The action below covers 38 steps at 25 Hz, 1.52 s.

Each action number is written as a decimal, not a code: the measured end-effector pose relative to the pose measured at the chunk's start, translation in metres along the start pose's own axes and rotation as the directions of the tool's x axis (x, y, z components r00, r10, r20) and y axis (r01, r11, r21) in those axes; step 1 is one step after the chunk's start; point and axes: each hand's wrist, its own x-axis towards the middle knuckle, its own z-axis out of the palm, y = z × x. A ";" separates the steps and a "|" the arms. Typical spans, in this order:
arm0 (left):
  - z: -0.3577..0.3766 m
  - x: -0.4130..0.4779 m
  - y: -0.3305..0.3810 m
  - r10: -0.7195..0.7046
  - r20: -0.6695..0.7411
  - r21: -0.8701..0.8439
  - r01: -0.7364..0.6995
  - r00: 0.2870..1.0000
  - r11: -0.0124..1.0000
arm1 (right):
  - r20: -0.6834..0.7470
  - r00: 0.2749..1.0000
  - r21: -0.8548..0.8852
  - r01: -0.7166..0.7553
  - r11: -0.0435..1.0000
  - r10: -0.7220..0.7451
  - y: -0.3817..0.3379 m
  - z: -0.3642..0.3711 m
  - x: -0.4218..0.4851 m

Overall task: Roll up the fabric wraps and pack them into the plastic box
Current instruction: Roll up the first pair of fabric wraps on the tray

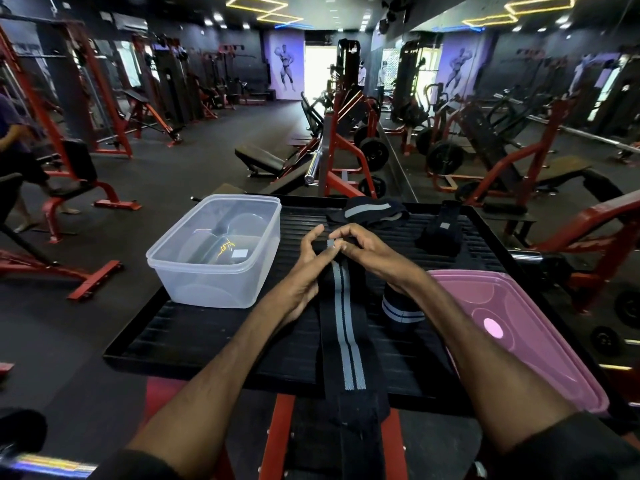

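The left hand (306,261) and right hand (363,249) are meeting at the far end of one long black fabric wrap with two grey stripes (346,341), both pinching it; the wrap is running flat down the black ribbed platform (207,334) and hanging over its near edge. Three more wraps are lying around: a rolled black one with white stripes (401,311) under the right wrist, a loose black-and-grey one (372,211) at the far edge, and a folded black one (441,232) towards the far right corner. One clear plastic box (216,251) is sitting at the left edge, one pink lid (519,330) at the right. Red gym machines (346,147) are filling the dark room, a wall mirror (519,81) to the right.
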 end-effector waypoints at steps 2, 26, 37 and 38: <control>0.002 -0.002 0.008 -0.023 -0.028 -0.094 0.020 0.999 0.995 | -0.005 0.999 0.012 0.045 0.999 -0.045 0.000 -0.003 -0.002; -0.035 -0.034 0.014 0.082 -0.062 0.237 -0.065 0.995 0.969 | -0.057 0.991 0.150 -0.111 0.983 0.120 -0.011 0.022 -0.020; -0.041 -0.046 -0.008 0.393 -0.069 0.567 -0.288 0.917 0.772 | -0.013 0.946 0.545 -0.264 0.796 0.323 -0.022 0.036 -0.032; -0.038 -0.047 -0.008 0.427 -0.057 0.582 -0.318 0.902 0.749 | -0.040 0.933 0.556 -0.276 0.784 0.357 -0.025 0.037 -0.030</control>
